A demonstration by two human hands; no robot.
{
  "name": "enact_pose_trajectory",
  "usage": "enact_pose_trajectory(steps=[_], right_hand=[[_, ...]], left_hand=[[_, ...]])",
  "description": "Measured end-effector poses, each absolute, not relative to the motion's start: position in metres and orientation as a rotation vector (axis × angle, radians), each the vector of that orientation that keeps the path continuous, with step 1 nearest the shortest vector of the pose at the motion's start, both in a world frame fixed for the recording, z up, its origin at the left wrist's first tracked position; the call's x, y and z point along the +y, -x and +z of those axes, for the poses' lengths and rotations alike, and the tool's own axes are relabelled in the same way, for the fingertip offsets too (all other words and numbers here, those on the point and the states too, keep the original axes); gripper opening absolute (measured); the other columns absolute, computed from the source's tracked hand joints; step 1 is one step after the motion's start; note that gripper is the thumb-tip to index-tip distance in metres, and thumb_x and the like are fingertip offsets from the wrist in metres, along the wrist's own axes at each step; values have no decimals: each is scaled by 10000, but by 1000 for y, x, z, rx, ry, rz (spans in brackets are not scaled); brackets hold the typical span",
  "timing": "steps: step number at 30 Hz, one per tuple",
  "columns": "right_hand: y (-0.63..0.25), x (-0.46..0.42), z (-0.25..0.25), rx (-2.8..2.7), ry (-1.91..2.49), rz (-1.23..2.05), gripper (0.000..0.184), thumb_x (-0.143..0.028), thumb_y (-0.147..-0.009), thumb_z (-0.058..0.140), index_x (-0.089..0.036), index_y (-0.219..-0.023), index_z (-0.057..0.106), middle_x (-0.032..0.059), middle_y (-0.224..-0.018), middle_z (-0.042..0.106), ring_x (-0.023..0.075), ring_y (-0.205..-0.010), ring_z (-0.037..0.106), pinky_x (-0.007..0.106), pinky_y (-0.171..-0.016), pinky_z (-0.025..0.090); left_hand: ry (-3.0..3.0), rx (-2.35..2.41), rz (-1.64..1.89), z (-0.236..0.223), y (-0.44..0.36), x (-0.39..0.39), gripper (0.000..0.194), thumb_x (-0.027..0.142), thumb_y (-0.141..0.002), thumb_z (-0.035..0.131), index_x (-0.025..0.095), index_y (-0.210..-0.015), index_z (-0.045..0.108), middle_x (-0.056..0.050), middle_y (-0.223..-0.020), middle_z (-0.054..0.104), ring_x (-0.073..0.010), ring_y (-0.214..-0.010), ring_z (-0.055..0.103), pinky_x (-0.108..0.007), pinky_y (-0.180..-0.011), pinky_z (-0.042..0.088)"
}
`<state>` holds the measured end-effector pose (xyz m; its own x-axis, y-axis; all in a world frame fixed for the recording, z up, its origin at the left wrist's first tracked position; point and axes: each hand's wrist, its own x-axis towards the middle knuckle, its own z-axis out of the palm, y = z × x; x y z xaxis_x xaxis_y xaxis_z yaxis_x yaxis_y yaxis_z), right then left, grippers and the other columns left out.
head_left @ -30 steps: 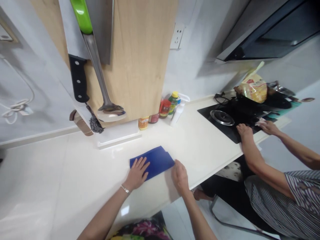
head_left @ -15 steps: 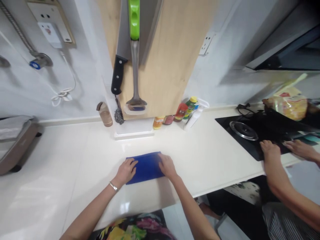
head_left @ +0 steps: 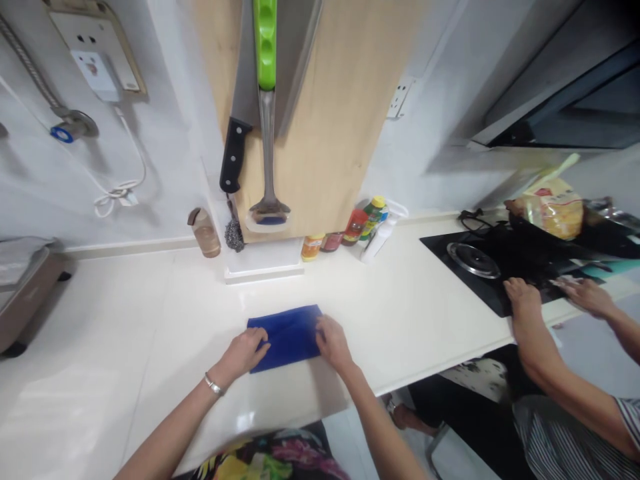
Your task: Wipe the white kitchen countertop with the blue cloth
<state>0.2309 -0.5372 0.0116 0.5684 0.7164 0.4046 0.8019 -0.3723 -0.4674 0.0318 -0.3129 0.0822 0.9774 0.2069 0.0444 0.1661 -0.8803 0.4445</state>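
Left arm: The left arm (head_left: 170,420) comes in from the low left and reaches up and in, with a thin bracelet (head_left: 214,384) on the wrist.

Right arm: The right arm (head_left: 365,427) comes up from the bottom and leans in, so the two hands are close together.

Blue cloth: The blue cloth (head_left: 289,339) lies flat and folded on the white counter (head_left: 150,320), right between the two hands.

Left hand: The left hand (head_left: 243,353) is flat on the left end of the cloth. Its fingers are close together and press down on the cloth.

Right hand: The right hand (head_left: 333,344) is at the right end of the cloth. Its fingers bend down on the edge. I cannot tell if it pinches the cloth or only presses it.

Past the hands: A white tray (head_left: 263,267) sits on the counter, beyond the cloth. A black-handled knife (head_left: 233,155) and a green-handled ladle (head_left: 265,47) hang on a wood board (head_left: 325,140) above it. Small jars (head_left: 333,241) and a white bottle (head_left: 377,240) stand to the right of the board.

Right of the right hand: A black stove top (head_left: 475,267) is well apart from the hand, with a food bag (head_left: 553,210) past it.

In the way: Nothing lies on the cloth or between the hands.

Other person: Another person's two hands (head_left: 550,293) rest at the stove's near edge, well to the right.
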Motion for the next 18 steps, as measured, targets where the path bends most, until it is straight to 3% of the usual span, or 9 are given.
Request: enact_pose_trajectory(steps=[3,9,14,18], right_hand=[[-212,-557,12,-1214,2045,-187,289,-114,-859,458,-209,-1089,605,100,-1136,673,272,-1287,524,526,-1061,467],[-195,-585,20,-1108,2049,-30,228,-210,-931,472,-225,-1119,601,89,-1086,681,236,-1042,644,450,-924,567],[-210,-579,43,-1085,2001,90,244,-285,-966,477,-231,-1166,606,82,-1072,688,211,-978,664,377,-865,583],[-233,-542,49,-1031,2013,-75,276,-331,-965,485,-218,-1193,592,105,-1125,675,237,-1029,646,438,-928,559]], left_hand=[[-2658,144,72,84,-10,-330,125,280,-983,468,233,-973,583,-26,-897,673,-176,-796,633,-297,-730,494],[-2601,6,50,94,20,-355,173,302,-1011,457,240,-990,618,-10,-890,706,-160,-770,657,-283,-731,484],[-2350,162,65,116,8,-342,164,365,-987,508,268,-1017,637,34,-945,730,-129,-761,661,-242,-710,490],[-2260,531,202,103,-19,-310,187,374,-974,499,258,-1029,635,7,-984,730,-164,-835,683,-284,-771,539]])
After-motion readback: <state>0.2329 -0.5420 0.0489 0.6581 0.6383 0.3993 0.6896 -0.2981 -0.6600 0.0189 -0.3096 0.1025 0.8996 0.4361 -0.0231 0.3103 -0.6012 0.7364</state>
